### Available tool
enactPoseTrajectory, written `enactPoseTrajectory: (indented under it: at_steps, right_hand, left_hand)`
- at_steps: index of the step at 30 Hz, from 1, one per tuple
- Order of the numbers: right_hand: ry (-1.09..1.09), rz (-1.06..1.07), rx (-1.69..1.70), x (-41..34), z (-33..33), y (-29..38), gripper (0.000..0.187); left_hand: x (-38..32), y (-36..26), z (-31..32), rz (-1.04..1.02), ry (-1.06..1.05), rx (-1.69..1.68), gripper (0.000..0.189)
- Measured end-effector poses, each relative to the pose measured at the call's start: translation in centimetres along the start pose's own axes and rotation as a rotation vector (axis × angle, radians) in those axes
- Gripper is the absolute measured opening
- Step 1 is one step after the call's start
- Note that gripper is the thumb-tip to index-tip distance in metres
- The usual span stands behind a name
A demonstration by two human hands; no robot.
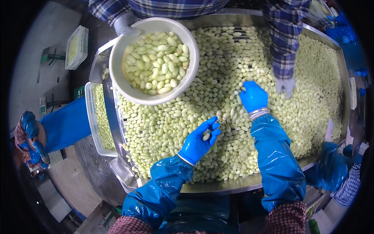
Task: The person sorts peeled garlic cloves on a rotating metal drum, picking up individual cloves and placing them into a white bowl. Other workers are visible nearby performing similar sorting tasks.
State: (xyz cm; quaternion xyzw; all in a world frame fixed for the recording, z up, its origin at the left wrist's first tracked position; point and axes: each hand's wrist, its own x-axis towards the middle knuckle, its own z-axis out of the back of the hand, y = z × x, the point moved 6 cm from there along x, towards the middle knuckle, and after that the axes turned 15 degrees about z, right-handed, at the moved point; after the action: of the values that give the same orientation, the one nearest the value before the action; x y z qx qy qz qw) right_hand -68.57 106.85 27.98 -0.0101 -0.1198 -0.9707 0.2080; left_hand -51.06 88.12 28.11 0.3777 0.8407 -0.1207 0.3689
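Observation:
Pale green oval fruits (163,125), much like grapes, cover a slatted steel sorting table (222,188). My left hand (200,140), in a blue glove, is turned partly palm up over them, its fingers curled around one pale fruit. Farther right and forward, my right hand (254,96), also gloved in blue, reaches down to the fruits with bent fingers. Its fingertips are partly hidden, so whether it grips one cannot be told. A white plastic basin (117,82) holding larger fruits stands forward and left of my hands.
Opposite me, a person's gloved hand (125,25) holds the basin rim; their other hand (285,86) touches fruits near my right hand. A co-worker's hand (329,131) is at the right. A white crate (90,117) of fruits stands at the table's left end, another crate (83,49) beyond.

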Motion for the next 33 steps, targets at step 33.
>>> enactPoseTrajectory:
  at_steps: [33]
  right_hand:
    - [0.106, 0.152, 0.87, -5.6, 2.5, 18.0, 0.02]
  left_hand:
    - [-4.8, -2.4, 1.9, -0.447, -0.315, 0.319, 0.036]
